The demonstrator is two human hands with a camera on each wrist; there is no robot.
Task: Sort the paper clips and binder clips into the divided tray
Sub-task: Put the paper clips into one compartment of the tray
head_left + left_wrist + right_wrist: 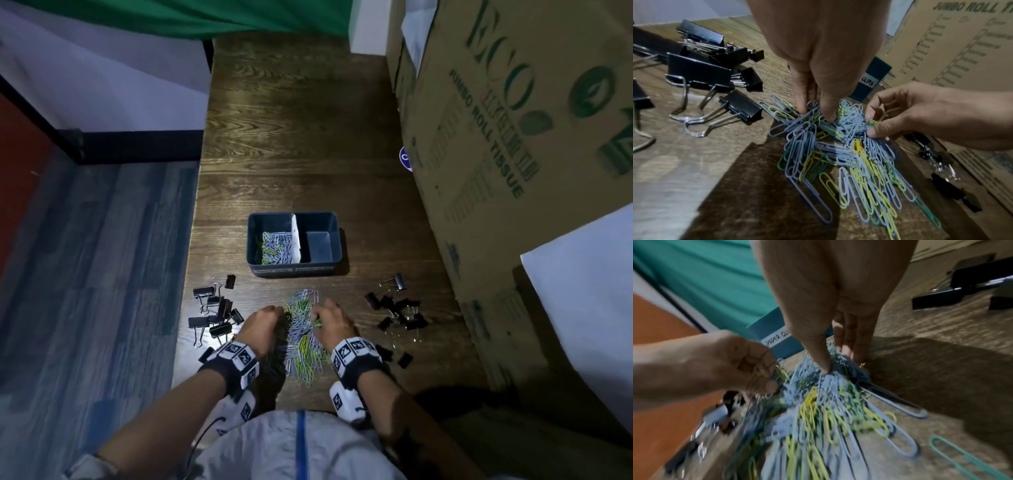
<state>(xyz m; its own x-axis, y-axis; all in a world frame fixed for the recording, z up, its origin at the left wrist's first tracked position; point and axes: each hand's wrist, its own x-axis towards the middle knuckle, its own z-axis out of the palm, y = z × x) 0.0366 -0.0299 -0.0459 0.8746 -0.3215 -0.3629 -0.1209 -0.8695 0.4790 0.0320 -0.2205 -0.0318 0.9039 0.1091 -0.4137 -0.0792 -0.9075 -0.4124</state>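
A mixed pile of blue, yellow and green paper clips (303, 334) lies on the wooden table in front of the dark blue divided tray (255, 240). My left hand (279, 313) digs into the pile's left side, thumb and fingers pinching a bunch of paper clips (838, 146). My right hand (317, 317) pinches clips at the pile's right side, seen close in the right wrist view (840, 363). The tray's left compartment holds several paper clips (277, 246); its right compartment looks empty. Black binder clips lie in one group at the left (215, 308) and another at the right (397, 308).
Large cardboard boxes (513, 137) stand along the table's right side, close to the right binder clips. The table's left edge (193, 274) drops to the floor just beside the left binder clips. Bare wood (301, 137) stretches beyond the tray.
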